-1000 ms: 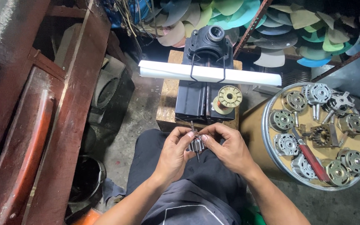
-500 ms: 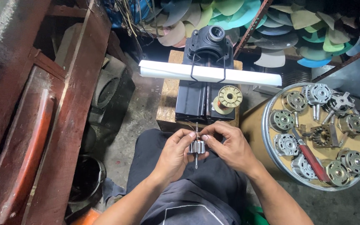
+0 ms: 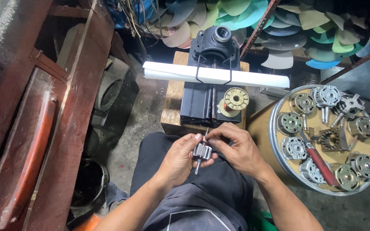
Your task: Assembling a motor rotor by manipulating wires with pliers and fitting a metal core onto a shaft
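Note:
Over my lap I hold a small metal rotor on a thin shaft (image 3: 201,151). My left hand (image 3: 180,157) grips its laminated body from the left, shaft pointing up and down. My right hand (image 3: 235,147) closes around it from the right, fingertips pinching at the upper end of the shaft. A black winding machine (image 3: 210,81) stands just beyond my hands on a wooden block (image 3: 172,107), with a spool of copper wire (image 3: 233,101) on its right side.
A white tube lamp (image 3: 215,76) lies across the machine. A round metal tray (image 3: 279,149) at the right holds several small motor housings and a red-handled tool (image 3: 320,160). Stacked fan blades (image 3: 305,25) fill the back. Dark wooden furniture (image 3: 52,107) and a black bucket (image 3: 88,179) stand at left.
The rotor has turned from nearly level to upright in my hands, and my fingers have shifted along its shaft. Everything else stays put.

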